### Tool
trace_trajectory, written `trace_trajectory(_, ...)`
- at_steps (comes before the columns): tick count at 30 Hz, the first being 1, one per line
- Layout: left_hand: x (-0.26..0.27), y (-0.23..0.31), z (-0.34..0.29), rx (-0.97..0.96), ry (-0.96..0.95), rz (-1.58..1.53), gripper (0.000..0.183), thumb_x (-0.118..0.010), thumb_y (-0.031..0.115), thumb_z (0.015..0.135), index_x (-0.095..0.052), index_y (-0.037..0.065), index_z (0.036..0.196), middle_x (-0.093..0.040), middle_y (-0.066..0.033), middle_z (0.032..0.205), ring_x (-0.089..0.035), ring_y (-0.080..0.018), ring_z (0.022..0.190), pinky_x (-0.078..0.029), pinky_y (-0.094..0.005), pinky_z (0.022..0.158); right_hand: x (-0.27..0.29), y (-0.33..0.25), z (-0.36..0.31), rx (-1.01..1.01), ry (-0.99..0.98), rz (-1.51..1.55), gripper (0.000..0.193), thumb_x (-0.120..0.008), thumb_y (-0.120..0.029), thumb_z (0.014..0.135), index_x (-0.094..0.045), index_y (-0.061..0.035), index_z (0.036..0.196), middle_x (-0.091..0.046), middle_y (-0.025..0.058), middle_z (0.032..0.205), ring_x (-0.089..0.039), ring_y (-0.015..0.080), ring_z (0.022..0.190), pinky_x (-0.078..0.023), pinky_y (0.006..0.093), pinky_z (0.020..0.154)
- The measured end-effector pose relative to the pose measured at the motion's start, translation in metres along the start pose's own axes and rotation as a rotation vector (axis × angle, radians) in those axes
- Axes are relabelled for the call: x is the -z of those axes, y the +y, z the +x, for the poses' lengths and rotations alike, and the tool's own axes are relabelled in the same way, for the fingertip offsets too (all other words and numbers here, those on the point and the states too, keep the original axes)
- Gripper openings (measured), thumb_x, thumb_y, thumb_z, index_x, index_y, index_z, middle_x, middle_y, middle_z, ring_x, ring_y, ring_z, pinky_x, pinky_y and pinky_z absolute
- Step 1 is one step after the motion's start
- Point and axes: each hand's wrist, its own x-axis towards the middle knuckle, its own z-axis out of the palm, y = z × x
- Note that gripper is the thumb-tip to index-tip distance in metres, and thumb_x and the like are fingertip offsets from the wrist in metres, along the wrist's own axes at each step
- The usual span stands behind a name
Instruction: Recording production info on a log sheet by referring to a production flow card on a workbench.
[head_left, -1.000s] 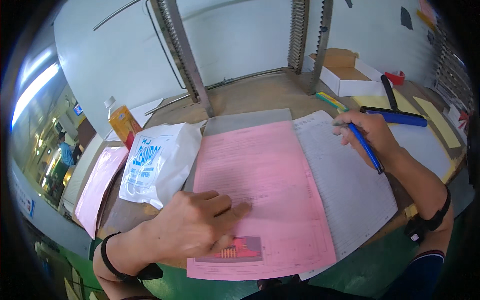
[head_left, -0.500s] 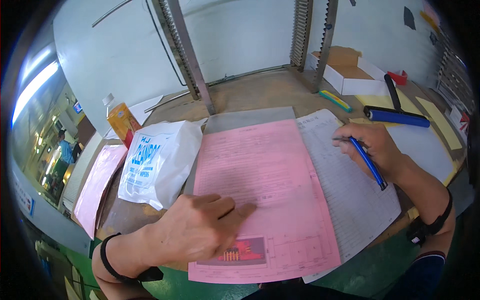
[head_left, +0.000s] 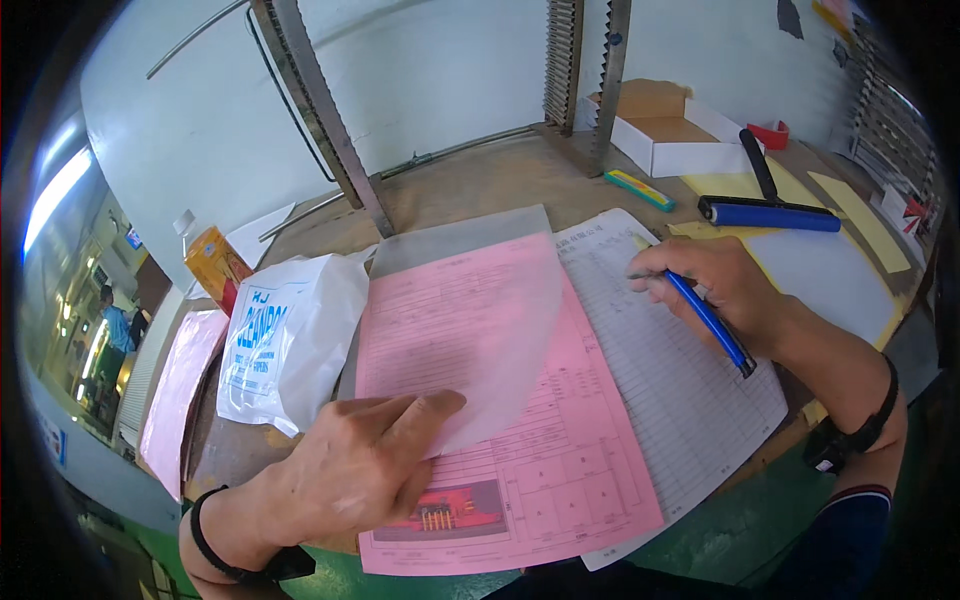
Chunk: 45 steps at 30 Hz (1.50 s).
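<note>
A pink printed sheet [head_left: 590,450] lies at the front of the worktable, with a small red picture near its lower left corner. Over its upper part, a translucent sheet [head_left: 515,360] curls up from its lower edge. My left hand [head_left: 360,460] pinches that sheet's lower edge between thumb and index finger, above the pink sheet. My right hand [head_left: 715,285] grips a blue pen [head_left: 712,322], its lower end pointing down toward me. Below the right hand is a white sheet with written rows [head_left: 690,420], partly covered by the pink one.
A white plastic bag [head_left: 290,340], a bottle with orange label [head_left: 215,265] and pink-wrapped stack [head_left: 180,385] stand left. A blue roller [head_left: 775,216], an open white box [head_left: 680,155] and a green-yellow small box [head_left: 640,190] lie behind right. A metal rack [head_left: 320,110] rises behind.
My left hand has drawn the translucent sheet's lower edge up and left, baring more of the pink sheet. The right hand still holds the pen. The whole view has shifted slightly.
</note>
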Motion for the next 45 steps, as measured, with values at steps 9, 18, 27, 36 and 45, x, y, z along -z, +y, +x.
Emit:
trace_trajectory(9,-0.0002,-0.0003,0.0004,0.018,-0.014,0.009,0.053,-0.065,-0.001,0.066,-0.055,-0.007,0.118,-0.063,-0.0165,0.076,-0.066,-0.0344,0.063,-0.055,-0.0403,0.057,-0.0017,0.0052,-0.0013,0.025,-0.005,-0.030,0.019,-0.059,-0.012,0.093,-0.064,-0.0041,0.110,-0.070,0.0170,0.093,-0.068,0.0337,0.084,-0.053,0.0408,0.074)
trace_trajectory(18,0.0005,0.0003,-0.0007,0.029,-0.018,0.019,0.056,-0.066,-0.001,0.067,-0.054,-0.007,0.121,-0.064,-0.0175,0.077,-0.066,-0.0350,0.064,-0.056,-0.0408,0.059,-0.0033,0.0044,-0.0008,0.029,-0.005,-0.039,0.017,-0.058,-0.011,0.094,-0.064,-0.0047,0.109,-0.070,0.0169,0.088,-0.069,0.0311,0.079,-0.054,0.0393,0.070)
trace_trajectory(27,0.0017,0.0011,0.0002,0.047,-0.044,-0.003,0.053,-0.065,-0.001,0.069,-0.054,-0.007,0.121,-0.065,-0.0184,0.077,-0.068,-0.0349,0.065,-0.057,-0.0409,0.060,-0.0040,0.0045,-0.0003,0.049,-0.003,-0.023,0.017,-0.056,-0.011,0.095,-0.064,-0.0037,0.109,-0.071,0.0158,0.087,-0.070,0.0276,0.077,-0.055,0.0377,0.069)
trace_trajectory(36,0.0009,-0.0010,-0.0006,0.049,-0.053,-0.001,0.055,-0.066,0.000,0.068,-0.054,-0.007,0.121,-0.065,-0.0180,0.077,-0.068,-0.0344,0.065,-0.057,-0.0409,0.061,-0.0030,0.0033,0.0006,0.059,-0.031,-0.046,0.018,-0.056,-0.012,0.095,-0.064,-0.0027,0.108,-0.072,0.0162,0.090,-0.071,0.0277,0.077,-0.055,0.0379,0.070)
trace_trajectory(45,-0.0009,-0.0034,-0.0018,0.030,-0.047,-0.002,0.055,-0.066,0.000,0.068,-0.053,-0.008,0.121,-0.065,-0.0181,0.077,-0.068,-0.0348,0.064,-0.057,-0.0408,0.060,-0.0047,0.0037,0.0002,0.079,-0.007,-0.033,0.017,-0.056,-0.012,0.096,-0.064,-0.0026,0.108,-0.072,0.0172,0.092,-0.071,0.0281,0.078,-0.055,0.0376,0.070)
